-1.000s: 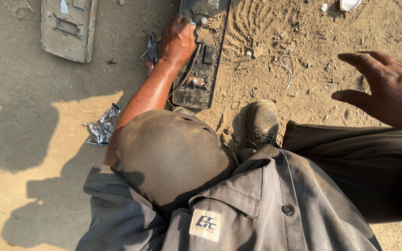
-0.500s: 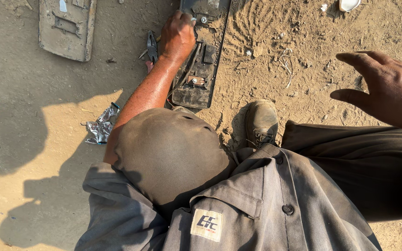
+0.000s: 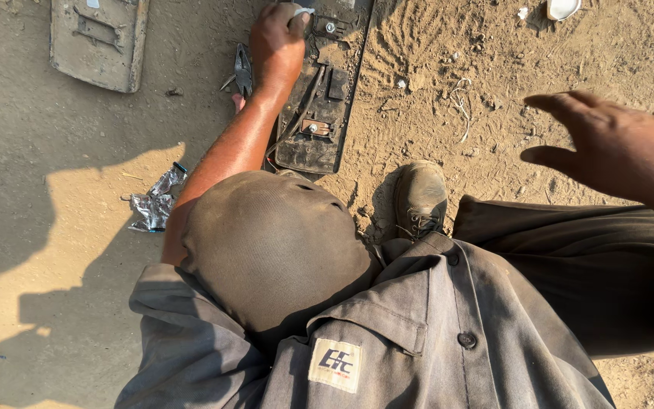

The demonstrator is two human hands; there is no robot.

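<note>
At upper centre the left hand [image 3: 278,42] pinches a small white piece [image 3: 302,12] over the opened dark metal panel [image 3: 319,98], work apparently midway, while the right hand [image 3: 607,144] hovers open, empty, at right.

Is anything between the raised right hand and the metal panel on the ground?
Nothing solid. Only sand with a scrap of wire lies between the open right hand and the panel. A co-worker's hand rests on the panel's far end.
</note>
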